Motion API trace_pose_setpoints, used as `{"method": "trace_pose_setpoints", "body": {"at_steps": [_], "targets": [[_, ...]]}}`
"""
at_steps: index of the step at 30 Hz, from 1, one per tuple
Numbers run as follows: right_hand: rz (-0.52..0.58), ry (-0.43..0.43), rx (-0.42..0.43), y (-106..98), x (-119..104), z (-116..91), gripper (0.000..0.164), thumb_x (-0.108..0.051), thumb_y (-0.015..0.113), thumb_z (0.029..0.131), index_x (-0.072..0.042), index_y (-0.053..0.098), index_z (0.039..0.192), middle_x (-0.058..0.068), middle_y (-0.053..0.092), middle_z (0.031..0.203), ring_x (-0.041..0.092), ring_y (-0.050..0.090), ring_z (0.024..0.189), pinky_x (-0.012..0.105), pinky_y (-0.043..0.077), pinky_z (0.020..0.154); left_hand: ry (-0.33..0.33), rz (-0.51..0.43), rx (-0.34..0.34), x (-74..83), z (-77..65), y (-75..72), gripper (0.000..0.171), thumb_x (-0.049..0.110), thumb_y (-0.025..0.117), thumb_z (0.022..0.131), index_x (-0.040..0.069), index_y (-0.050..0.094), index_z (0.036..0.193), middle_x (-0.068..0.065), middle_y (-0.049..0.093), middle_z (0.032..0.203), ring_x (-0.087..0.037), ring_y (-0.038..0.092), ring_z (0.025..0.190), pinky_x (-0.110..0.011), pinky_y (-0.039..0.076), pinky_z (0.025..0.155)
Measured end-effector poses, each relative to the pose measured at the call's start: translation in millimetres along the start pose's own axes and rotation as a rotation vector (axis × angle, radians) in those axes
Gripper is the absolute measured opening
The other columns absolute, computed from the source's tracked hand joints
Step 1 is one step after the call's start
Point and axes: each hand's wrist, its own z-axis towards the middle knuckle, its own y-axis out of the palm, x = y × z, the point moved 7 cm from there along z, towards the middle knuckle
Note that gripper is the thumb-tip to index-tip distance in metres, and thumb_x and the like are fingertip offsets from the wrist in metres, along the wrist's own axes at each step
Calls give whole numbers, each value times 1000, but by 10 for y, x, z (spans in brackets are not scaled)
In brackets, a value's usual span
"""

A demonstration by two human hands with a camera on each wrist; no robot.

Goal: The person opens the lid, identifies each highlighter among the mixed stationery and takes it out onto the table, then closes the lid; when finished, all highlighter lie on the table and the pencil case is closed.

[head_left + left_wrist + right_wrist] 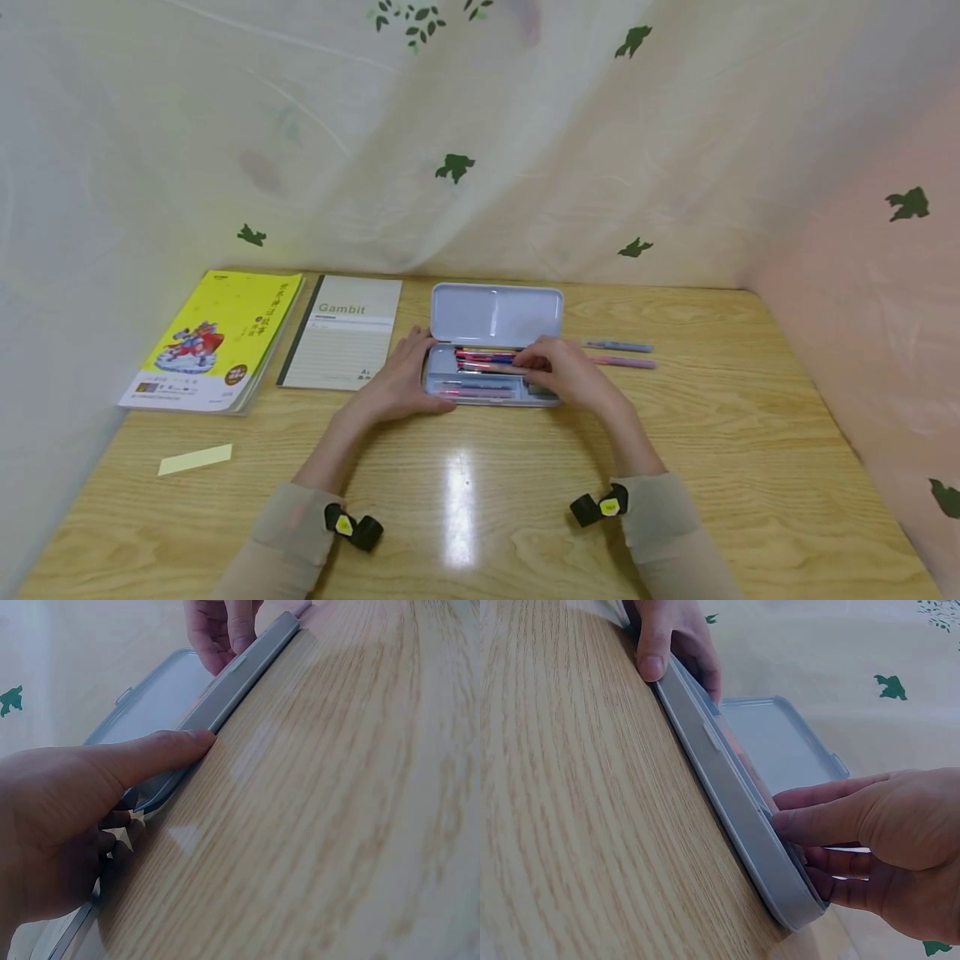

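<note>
A light blue pencil case (pixel 492 402) lies open on the table, its lid (pixel 465 312) tipped back. Several pens (pixel 480 367) are in its rear compartment. In the front one, a slim pink pen (pixel 472 392) lies lengthwise. My left hand (pixel 397 379) grips the case's left end, thumb along the front wall and fingers round behind. At the right part of the case, my right hand (pixel 566 371) reaches in, thumb and forefinger pinching the end of a pen. In the right wrist view, the other fingers of that right hand (pixel 900 840) dip inside the case's right end.
A blue pen (pixel 618 346) and a pink pen (pixel 622 362) lie right of the case. On the left are a yellow book (pixel 247 308), a Gambit notebook (pixel 345 333) and a pale yellow strip (pixel 195 459). A patterned curtain (pixel 525 167) hangs behind the table.
</note>
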Motion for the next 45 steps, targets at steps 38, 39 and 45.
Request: {"method": "trace_pose_setpoints", "body": {"at_steps": [38, 39, 45], "targets": [[46, 4, 74, -51, 74, -106, 15, -10, 73, 94, -15, 79, 107, 1, 73, 100, 15, 60, 89, 28, 54, 80, -10, -31, -1, -21, -73, 9, 101, 41, 90, 72, -1, 39, 149, -20, 24, 170, -42, 7, 161, -56, 9, 134], [54, 5, 80, -66, 84, -114, 15, -10, 73, 94, -15, 79, 108, 1, 73, 100, 15, 60, 89, 28, 54, 80, -6, -27, 1, -21, -69, 4, 101, 41, 90, 72, -1, 39, 149, -20, 24, 170, -42, 7, 161, -56, 9, 134], [74, -22, 132, -237, 174, -175, 16, -10, 73, 95, -15, 79, 108, 2, 76, 104, 15, 65, 90, 25, 56, 78, -2, -10, -7, 5, -39, -13, 103, 41, 89, 73, -2, 37, 151, -22, 24, 169, -42, 6, 162, -55, 8, 134]]}}
